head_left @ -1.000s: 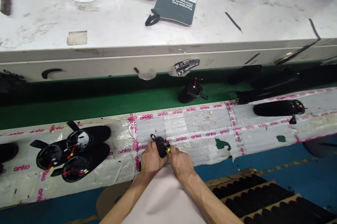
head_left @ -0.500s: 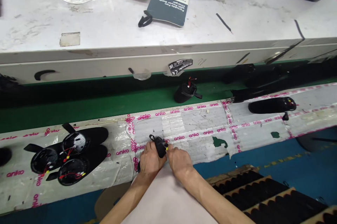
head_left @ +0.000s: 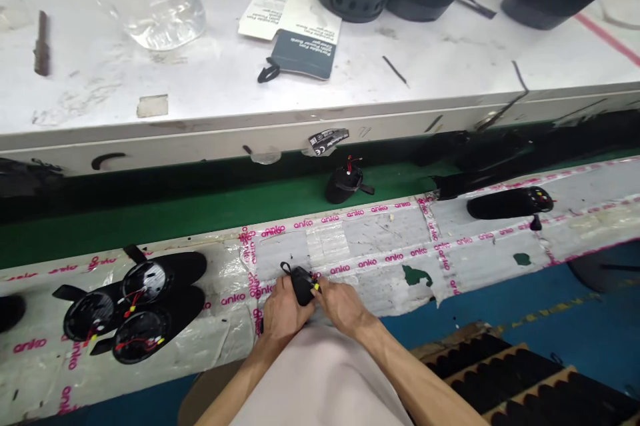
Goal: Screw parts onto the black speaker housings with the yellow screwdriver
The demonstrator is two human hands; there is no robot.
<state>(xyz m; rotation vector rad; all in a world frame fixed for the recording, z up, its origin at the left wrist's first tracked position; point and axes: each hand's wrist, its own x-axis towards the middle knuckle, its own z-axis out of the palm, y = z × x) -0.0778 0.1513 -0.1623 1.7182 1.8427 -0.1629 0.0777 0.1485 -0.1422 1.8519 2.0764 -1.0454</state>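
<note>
My left hand (head_left: pixel 285 306) is wrapped around a black housing (head_left: pixel 303 285) at the near edge of the bench, close to my body. A small black strap loop sticks out of its far end. Beside it, my right hand (head_left: pixel 341 306) has its fingertips pinched at a tiny yellow connector (head_left: pixel 315 287) on the housing's right side; the wire is mostly hidden by the fingers. To the left lie three black cylindrical housings, among them a lower one (head_left: pixel 143 338) and an upper one (head_left: pixel 145 281), with open ends, strap tabs and red wires with yellow connectors.
Another black housing (head_left: pixel 510 203) lies right on the plastic-covered bench (head_left: pixel 370 233). One stands upright (head_left: pixel 344 184) on the green strip. The raised white shelf (head_left: pixel 210 96) holds a clear bottle (head_left: pixel 163 13), cardboard tags (head_left: pixel 305 54) and dark cylinders. Racked black parts (head_left: pixel 530 379) sit low right.
The head view has tilted and shifted, so more of the white shelf shows. Both hands stay on the same housing, which appears turned slightly, and the right fingertips remain at the yellow connector.
</note>
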